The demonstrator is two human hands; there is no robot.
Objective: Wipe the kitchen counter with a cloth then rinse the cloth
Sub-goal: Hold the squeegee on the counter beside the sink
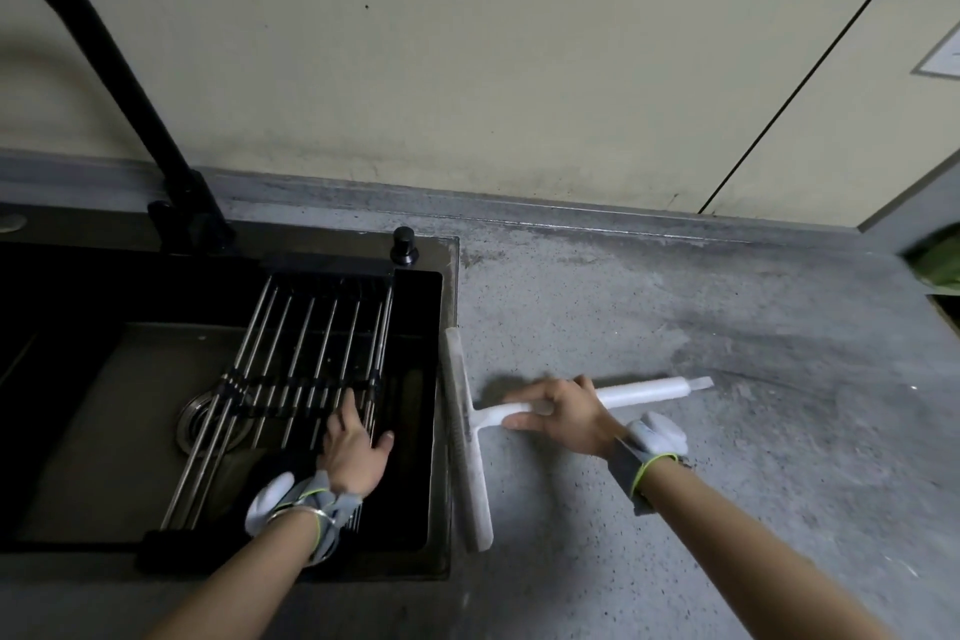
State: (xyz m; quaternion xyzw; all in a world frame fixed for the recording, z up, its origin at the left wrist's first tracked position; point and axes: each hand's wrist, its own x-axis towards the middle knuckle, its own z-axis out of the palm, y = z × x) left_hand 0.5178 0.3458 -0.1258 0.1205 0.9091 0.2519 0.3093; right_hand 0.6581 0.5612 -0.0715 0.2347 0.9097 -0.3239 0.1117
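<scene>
Across the back, a pale wall (467, 42) with a thin dark seam running slantwise at the right. Below it, spread over the whole right half and along the near edge, the grey speckled counter (727, 457), streaked darker and lighter in patches. Sunk into the counter at the left, a black sink (104, 405), its rim just beside the squeegee blade. Rising from the back of the sink rim, a black faucet (104, 47), arched up and out of view at the top left. Laid across the right part of the sink, a rack (301, 338) of metal rods running from far edge to near edge, tied by dark cross bands.

On the counter, touching the sink's right rim, a white squeegee (467, 457): blade lying along the rim, handle pointing right across the counter. Wrapped over the handle close to the blade, the right hand (566, 413), fingers curled round it, thumb on the near side. Over the rack, the left hand (353, 452), palm down, fingers straight and spread, holding nothing; cannot tell whether touching the rods or just above them. Round each wrist, a grey-and-white strap (649, 452) with a yellow-green edge.

In the sink floor, under the rods, a round metal drain (195, 424). On the back right corner of the sink rim, a small black knob (403, 244). At the far right edge, something green (940, 260), too cropped to tell.
</scene>
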